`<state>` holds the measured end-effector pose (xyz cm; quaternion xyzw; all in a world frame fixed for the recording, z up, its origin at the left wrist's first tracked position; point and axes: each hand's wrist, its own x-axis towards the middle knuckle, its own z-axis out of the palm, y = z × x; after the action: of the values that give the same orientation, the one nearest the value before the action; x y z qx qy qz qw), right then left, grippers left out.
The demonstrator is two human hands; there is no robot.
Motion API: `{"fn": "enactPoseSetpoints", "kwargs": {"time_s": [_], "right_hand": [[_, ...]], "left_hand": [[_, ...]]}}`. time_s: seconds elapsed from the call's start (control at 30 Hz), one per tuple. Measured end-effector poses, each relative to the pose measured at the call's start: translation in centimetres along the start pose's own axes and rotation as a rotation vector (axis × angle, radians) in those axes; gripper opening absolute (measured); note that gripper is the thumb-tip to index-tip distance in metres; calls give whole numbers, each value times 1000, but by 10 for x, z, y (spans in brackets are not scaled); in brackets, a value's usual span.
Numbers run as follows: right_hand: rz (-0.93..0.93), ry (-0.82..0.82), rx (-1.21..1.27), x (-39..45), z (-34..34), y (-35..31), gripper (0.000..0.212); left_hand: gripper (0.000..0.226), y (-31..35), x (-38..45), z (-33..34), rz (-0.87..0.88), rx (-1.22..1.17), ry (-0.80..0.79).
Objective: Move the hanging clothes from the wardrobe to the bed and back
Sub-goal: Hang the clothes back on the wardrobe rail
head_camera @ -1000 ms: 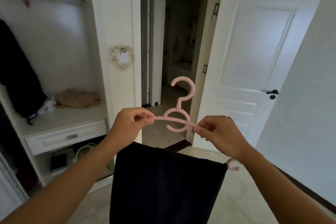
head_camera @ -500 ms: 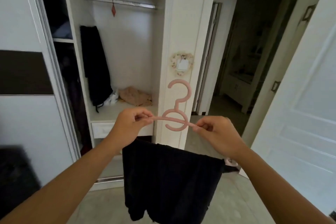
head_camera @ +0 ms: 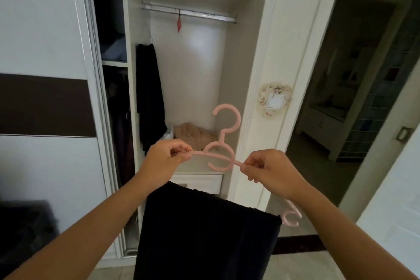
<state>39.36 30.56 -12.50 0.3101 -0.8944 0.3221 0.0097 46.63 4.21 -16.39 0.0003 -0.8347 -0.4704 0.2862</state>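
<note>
Pink hanger (head_camera: pixel 223 143), two pinching hands (head_camera: pixel 167 159)

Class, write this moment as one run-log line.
left hand: pinches hanger | right hand: pinches hanger | dark garment: draped on hanger | rail: ahead, above hook | step: not yet hung

Both forearms are bare to the frame's edge, with no sleeves, rings, watch or gloves showing.

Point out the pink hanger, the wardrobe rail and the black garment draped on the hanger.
pink hanger (head_camera: pixel 228 118): head view, on its top hook.
wardrobe rail (head_camera: pixel 204 14): head view, on the bare metal bar.
black garment (head_camera: pixel 204 234): head view, on the cloth's middle.
</note>
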Motion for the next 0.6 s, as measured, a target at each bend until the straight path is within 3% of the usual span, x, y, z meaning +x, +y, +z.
{"fn": "enactPoseSetpoints", "kwargs": {"time_s": [0.37, 0.6], "right_hand": [[-82, -129, 93, 126, 62, -18, 17], [-151, -224, 379, 219, 86, -9, 14]], "left_hand": [[18, -93, 93, -36, -60, 192, 29], [30, -130, 168, -26, -81, 279, 99]]}}
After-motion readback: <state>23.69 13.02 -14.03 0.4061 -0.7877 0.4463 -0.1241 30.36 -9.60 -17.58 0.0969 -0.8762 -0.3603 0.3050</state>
